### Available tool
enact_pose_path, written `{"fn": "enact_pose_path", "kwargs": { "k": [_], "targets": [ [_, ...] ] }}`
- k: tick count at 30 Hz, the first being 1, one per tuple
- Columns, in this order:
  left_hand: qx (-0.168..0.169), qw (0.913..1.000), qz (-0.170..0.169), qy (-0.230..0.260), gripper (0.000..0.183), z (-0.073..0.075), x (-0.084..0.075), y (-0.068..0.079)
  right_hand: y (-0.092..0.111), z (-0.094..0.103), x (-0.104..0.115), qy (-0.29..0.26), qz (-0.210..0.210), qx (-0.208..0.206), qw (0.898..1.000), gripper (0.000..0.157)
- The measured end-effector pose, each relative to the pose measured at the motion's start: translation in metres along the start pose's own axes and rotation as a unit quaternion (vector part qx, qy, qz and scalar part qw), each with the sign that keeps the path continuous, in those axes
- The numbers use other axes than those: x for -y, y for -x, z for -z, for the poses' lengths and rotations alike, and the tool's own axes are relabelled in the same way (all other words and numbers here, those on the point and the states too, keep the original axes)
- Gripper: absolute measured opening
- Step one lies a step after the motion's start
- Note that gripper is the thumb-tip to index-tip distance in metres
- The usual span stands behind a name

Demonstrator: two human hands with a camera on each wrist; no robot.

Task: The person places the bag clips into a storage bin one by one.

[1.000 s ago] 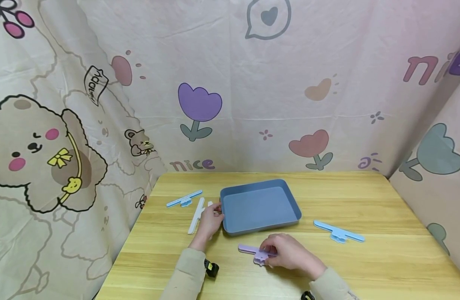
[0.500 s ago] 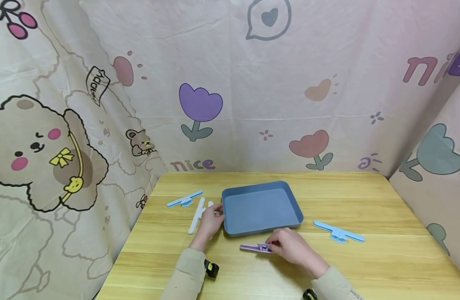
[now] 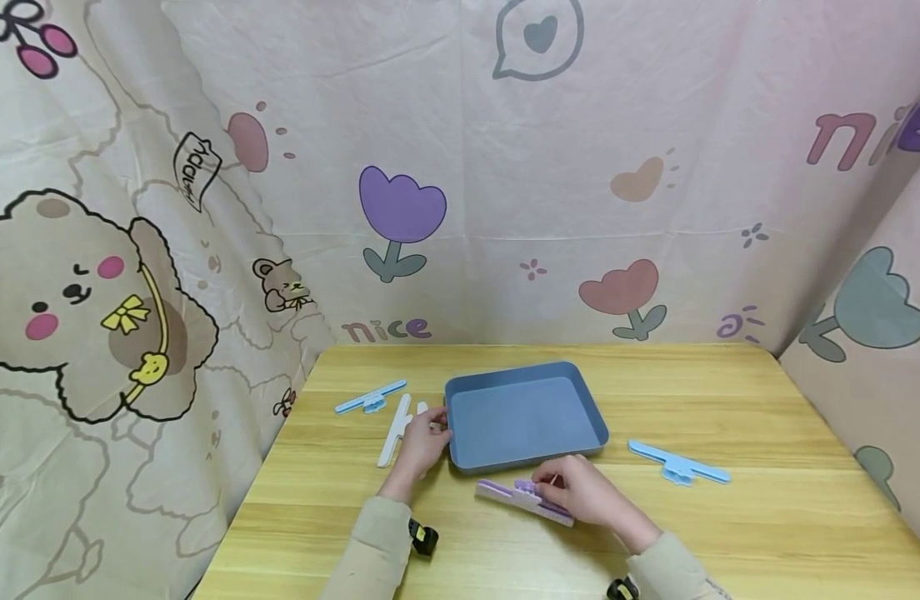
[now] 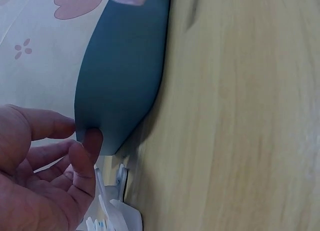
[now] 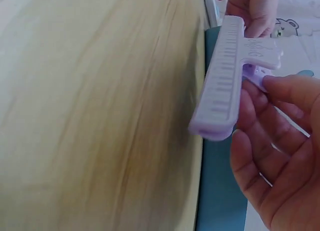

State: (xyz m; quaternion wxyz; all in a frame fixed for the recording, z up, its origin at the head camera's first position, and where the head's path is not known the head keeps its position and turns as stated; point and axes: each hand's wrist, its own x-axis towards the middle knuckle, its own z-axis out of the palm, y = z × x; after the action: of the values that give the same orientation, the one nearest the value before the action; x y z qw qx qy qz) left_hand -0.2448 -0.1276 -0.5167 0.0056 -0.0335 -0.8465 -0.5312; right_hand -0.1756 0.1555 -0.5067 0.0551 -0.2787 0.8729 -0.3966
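Note:
My right hand (image 3: 580,492) pinches a light purple bag-sealing clip (image 5: 225,76) by its small handle, and the long ridged bar faces the camera in the right wrist view. In the head view the purple clip (image 3: 526,502) is held close in front of a blue-grey rectangular tray (image 3: 527,417). At the tray's left side, my left hand (image 3: 424,446) pinches the rim. The left wrist view has thumb and fingers (image 4: 52,125) on either side of the tray wall (image 4: 120,66).
White clips (image 3: 394,431) lie beside the left hand, partly hidden by it. A blue clip (image 3: 372,397) rests farther back on the left, another blue clip (image 3: 679,463) to the right of the tray. A printed curtain (image 3: 505,208) borders the wooden table (image 3: 700,383).
My right hand has lifted the purple clip and turned it over, so its bar now points toward the viewer and the handle toward the tray. The tray has shifted slightly right; the left hand stays at its rim.

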Motion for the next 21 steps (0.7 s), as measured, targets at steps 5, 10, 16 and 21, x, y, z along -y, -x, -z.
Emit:
{"fn": "enact_pose_path", "kwargs": {
  "k": [5, 10, 16, 21],
  "targets": [
    [-0.001, 1.0, 0.0, -0.004, 0.043, 0.0, 0.0, 0.0, 0.0, 0.0, 0.002, -0.021, -0.001, -0.013, 1.0, 0.017],
    [-0.003, 0.9999, -0.001, -0.016, 0.041, -0.001, -0.002, 0.0, 0.001, 0.003, 0.005, -0.078, -0.011, -0.018, 0.997, 0.022],
    [0.002, 0.9998, -0.008, -0.018, 0.038, -0.001, -0.001, 0.0, 0.001, 0.01, 0.009, -0.168, -0.028, -0.032, 0.985, 0.022],
    [0.017, 0.9993, -0.022, -0.025, 0.038, -0.002, -0.001, 0.0, -0.005, 0.017, 0.014, -0.209, -0.043, -0.075, 0.974, 0.025]
  ]
}}
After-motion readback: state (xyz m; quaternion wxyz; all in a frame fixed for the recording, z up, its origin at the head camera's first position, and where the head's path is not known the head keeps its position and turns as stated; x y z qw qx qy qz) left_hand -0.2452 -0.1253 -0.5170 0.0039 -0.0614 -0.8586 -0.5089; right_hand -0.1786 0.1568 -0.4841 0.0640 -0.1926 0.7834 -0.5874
